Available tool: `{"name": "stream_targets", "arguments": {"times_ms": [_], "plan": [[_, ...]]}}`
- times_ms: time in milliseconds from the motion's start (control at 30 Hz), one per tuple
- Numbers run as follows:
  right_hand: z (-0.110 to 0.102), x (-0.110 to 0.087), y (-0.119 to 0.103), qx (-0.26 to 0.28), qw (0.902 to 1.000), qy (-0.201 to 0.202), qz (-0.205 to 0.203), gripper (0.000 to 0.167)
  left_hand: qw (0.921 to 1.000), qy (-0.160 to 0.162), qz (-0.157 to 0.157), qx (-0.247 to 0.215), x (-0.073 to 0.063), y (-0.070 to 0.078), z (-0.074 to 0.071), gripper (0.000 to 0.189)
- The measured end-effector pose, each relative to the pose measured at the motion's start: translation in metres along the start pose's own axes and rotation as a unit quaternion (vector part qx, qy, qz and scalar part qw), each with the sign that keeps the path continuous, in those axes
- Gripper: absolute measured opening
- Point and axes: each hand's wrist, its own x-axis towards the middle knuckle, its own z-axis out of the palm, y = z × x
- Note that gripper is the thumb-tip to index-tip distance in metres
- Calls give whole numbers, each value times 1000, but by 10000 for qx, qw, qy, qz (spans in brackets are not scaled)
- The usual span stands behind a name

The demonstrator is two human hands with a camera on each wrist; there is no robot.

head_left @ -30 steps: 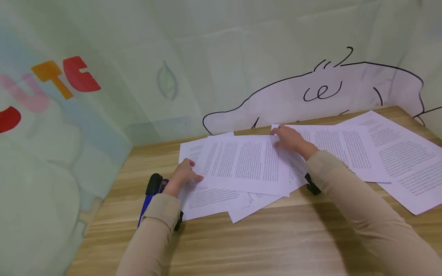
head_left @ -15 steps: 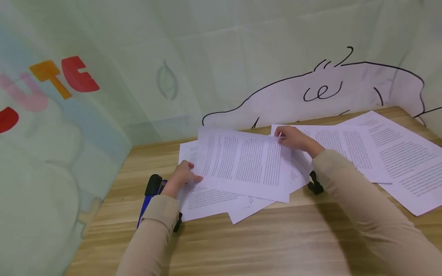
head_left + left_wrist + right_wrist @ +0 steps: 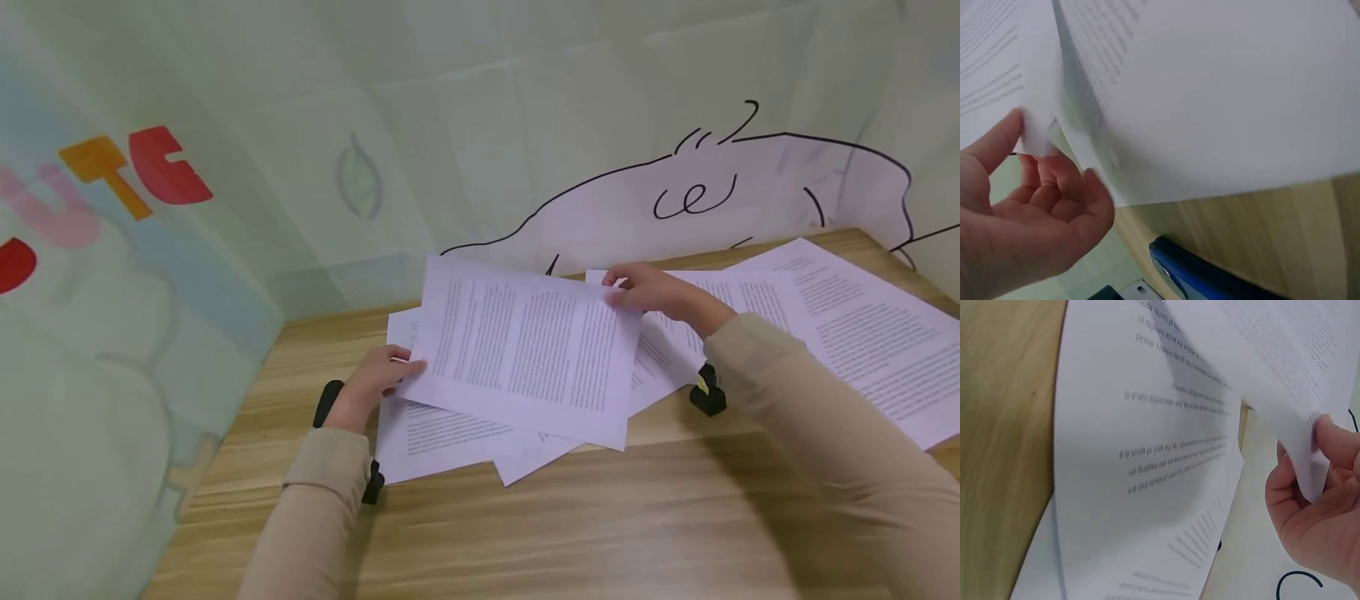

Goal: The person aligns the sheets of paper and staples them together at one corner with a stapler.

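Both hands hold a printed sheet of paper (image 3: 525,350) up off the other sheets, its far edge raised. At its near left corner the left hand (image 3: 372,379) pinches it between thumb and fingers; the left wrist view shows the thumb (image 3: 1004,140) on top of the corner. My right hand (image 3: 660,293) grips the far right corner, which bends between thumb and fingers (image 3: 1288,494) in the right wrist view. Beneath lie a printed sheet (image 3: 442,442) on the left and a slanted sheet (image 3: 660,362) partly covered by the lifted one.
A blue stapler (image 3: 1197,269) with a black end lies left of the papers, mostly hidden behind the left hand in the head view. More printed sheets (image 3: 877,342) overlap at the right. A curtain with drawings (image 3: 465,150) hangs behind the wooden table (image 3: 525,533).
The top sheet has come up off the papers and tilted, its far edge rising. The right hand has taken its corner and moved slightly right; the left hand has shifted a little left.
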Motion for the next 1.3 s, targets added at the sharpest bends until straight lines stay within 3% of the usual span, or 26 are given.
{"name": "stream_targets", "arguments": {"times_ms": [133,200,267,367,433,533,700,733,767,867,900,967,1033,1133,1300], "plan": [[-5,-9,-3,272,9994,-104,170,25,9961,-229,-211,-826,1,1,-6,53],[-7,-13,-4,493,9984,-148,239,27,9886,-280,-311,-1444,2,3,-7,55],[-8,-17,-6,749,9965,-156,329,26,9717,-217,-359,-2326,0,8,-6,55],[-7,-25,-9,1266,9906,-133,506,26,9253,23,-317,-3778,-5,17,-2,50],[-6,-30,-10,1601,9848,-75,672,28,8991,172,-165,-4372,-9,25,2,48],[-3,-41,-12,2153,9719,68,945,31,8779,293,47,-4779,-13,35,8,44],[3,-61,-13,2877,9486,252,1293,29,8539,415,377,-5174,-18,46,18,33],[3,-64,-14,3028,9432,264,1339,28,8559,414,449,-5136,-19,48,20,30],[4,-68,-15,3143,9388,267,1383,28,8639,412,536,-4990,-20,49,23,27],[5,-76,-16,3500,9242,189,1517,29,8979,168,794,-4326,-21,50,32,24],[5,-78,-17,3540,9221,131,1555,29,9101,99,882,-4048,-22,49,35,26],[3,-81,-17,3477,9235,-91,1619,29,9255,-7,1096,-3624,-23,48,40,30],[-1,-84,-16,3242,9309,-394,1634,27,9311,-52,1278,-3416,-23,46,43,33],[-9,-89,-15,2898,9407,-862,1542,26,9327,-20,1471,-3293,-23,46,46,34],[-17,-91,-15,2876,9406,-1333,1216,38,9529,-217,1323,-2720,-27,47,49,35]]}}
